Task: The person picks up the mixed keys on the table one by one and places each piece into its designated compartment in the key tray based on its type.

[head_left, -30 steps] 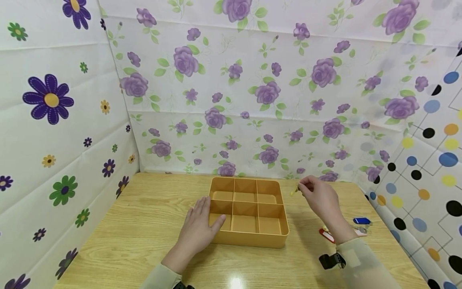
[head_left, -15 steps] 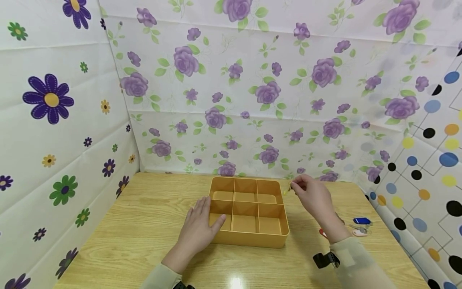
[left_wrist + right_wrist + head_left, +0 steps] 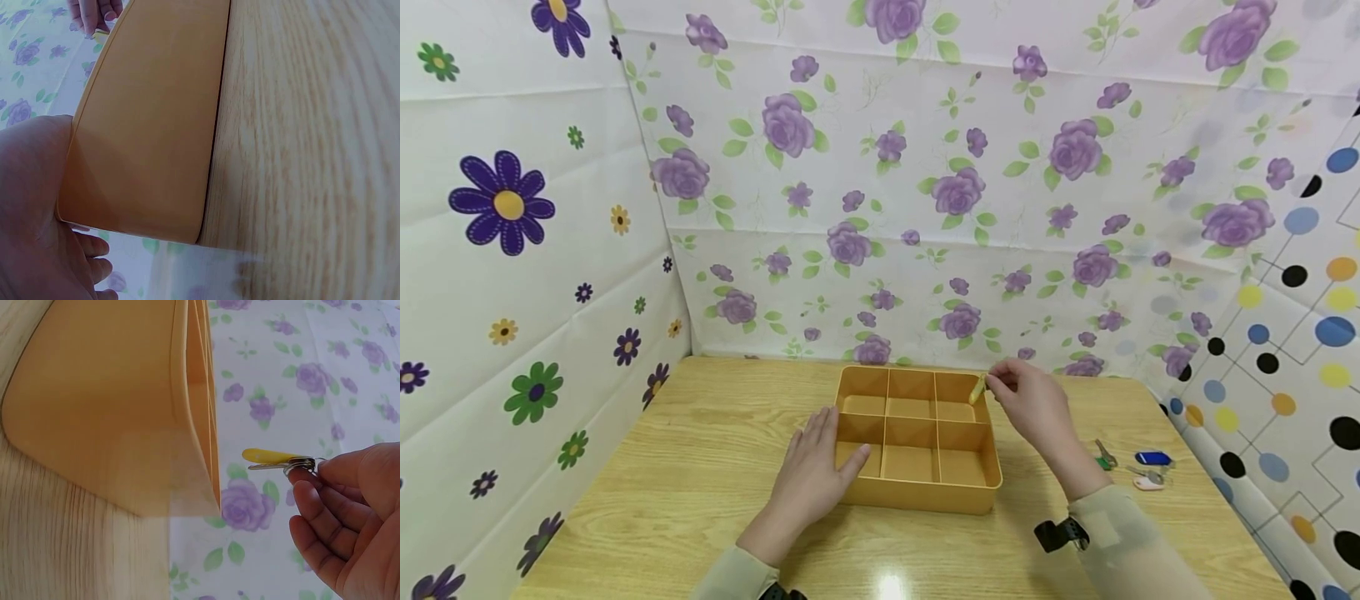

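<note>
A yellow-orange organizer box with several compartments stands on the table. My left hand rests at its left side, fingers straight along the outer wall and thumb over the front-left compartment. Above the back-right compartment, my right hand pinches a key by its ring, between thumb and index finger. A yellow tag hangs with the key and points toward the box. In the right wrist view the key is apart from the box. The compartment floors visible in the head view are bare.
Right of the box, on the wooden table, lie a key with a green tag, a blue tag and a key with a whitish tag. The right forearm partly covers this spot. Flowered cloth hangs behind the table.
My right hand has moved left with the key and yellow tag, from right of the box to above its back-right compartment. The left hand and box have stayed put.
</note>
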Demonstrator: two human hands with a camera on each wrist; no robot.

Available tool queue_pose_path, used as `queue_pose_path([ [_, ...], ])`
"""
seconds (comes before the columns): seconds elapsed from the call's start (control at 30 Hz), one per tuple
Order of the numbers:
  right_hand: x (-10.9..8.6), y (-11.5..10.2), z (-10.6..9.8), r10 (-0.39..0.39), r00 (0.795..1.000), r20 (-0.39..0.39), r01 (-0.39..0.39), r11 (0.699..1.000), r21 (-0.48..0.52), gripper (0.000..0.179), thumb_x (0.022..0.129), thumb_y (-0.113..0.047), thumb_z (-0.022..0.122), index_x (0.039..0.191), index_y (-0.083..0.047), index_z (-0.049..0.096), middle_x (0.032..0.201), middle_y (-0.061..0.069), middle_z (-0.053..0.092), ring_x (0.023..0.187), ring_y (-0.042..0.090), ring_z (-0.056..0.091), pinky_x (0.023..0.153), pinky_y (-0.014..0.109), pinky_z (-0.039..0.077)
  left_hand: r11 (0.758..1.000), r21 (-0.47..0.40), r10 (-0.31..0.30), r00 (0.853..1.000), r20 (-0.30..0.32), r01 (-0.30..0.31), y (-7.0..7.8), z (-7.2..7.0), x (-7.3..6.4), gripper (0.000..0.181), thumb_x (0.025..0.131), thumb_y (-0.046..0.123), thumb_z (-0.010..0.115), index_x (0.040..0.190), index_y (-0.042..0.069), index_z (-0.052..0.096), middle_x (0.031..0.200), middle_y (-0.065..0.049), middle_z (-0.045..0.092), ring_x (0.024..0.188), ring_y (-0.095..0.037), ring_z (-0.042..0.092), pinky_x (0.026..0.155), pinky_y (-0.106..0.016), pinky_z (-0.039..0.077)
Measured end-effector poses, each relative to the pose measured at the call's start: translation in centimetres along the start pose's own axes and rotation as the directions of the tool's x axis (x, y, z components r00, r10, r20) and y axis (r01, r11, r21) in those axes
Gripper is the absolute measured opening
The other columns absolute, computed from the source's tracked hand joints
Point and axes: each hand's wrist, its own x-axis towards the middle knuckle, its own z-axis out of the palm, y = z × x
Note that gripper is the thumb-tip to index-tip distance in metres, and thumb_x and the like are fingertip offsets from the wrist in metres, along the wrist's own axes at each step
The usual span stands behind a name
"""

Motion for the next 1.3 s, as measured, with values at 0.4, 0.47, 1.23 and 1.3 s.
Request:
queue_pose_path([
  [0.4,0.5,-2.4,1.7,-0.015,1.0,0.025,0.015,0.999,0.03,0.012,0.111,-0.024,0.071,0.113,-0.015,0.078,0.101,-0.001,0.079,0.085,0.019,0.072,0.079,0.047,0.061,1.0,-0.003,-0.008,1.0,0.005,0.008,0.0,-0.1,-0.1,0.106,0.108,0.078,0.041,0.173,-0.003,0.024,0.18,-0.022,0.024,0.167,-0.041,0.018,0.134,-0.063,0.012],
  [0.47,0.5,-2.7,2.0,-0.012,0.999,0.029,0.011,0.999,0.033,0.012,0.11,-0.025,0.072,0.113,-0.015,0.078,0.1,-0.001,0.079,0.083,0.018,0.072,0.078,0.047,0.061,1.0,-0.006,-0.007,1.0,0.006,0.007,0.1,-0.1,-0.1,0.106,0.108,0.079,0.04,0.173,-0.003,0.024,0.179,-0.022,0.024,0.167,-0.041,0.018,0.134,-0.063,0.011],
  [1.23,1.2,-4.4,4.2,-0.022,0.997,0.07,0.02,1.0,0.018,0.01,0.109,-0.025,0.073,0.107,-0.017,0.078,0.093,-0.007,0.076,0.081,0.014,0.07,0.075,0.043,0.058,1.0,-0.006,-0.01,1.0,0.006,0.01,0.2,-0.2,-0.1,0.105,0.108,0.077,0.042,0.173,-0.004,0.024,0.179,-0.023,0.024,0.167,-0.042,0.019,0.135,-0.062,0.009],
  [1.3,1.2,-4.5,4.3,-0.021,0.997,0.075,0.019,1.0,0.019,0.01,0.109,-0.025,0.074,0.107,-0.017,0.078,0.092,-0.007,0.075,0.08,0.014,0.069,0.074,0.042,0.058,1.0,-0.005,-0.012,1.0,0.008,0.012,0.2,-0.2,-0.1,0.105,0.108,0.077,0.042,0.173,-0.004,0.024,0.179,-0.023,0.024,0.167,-0.042,0.019,0.135,-0.062,0.01],
])
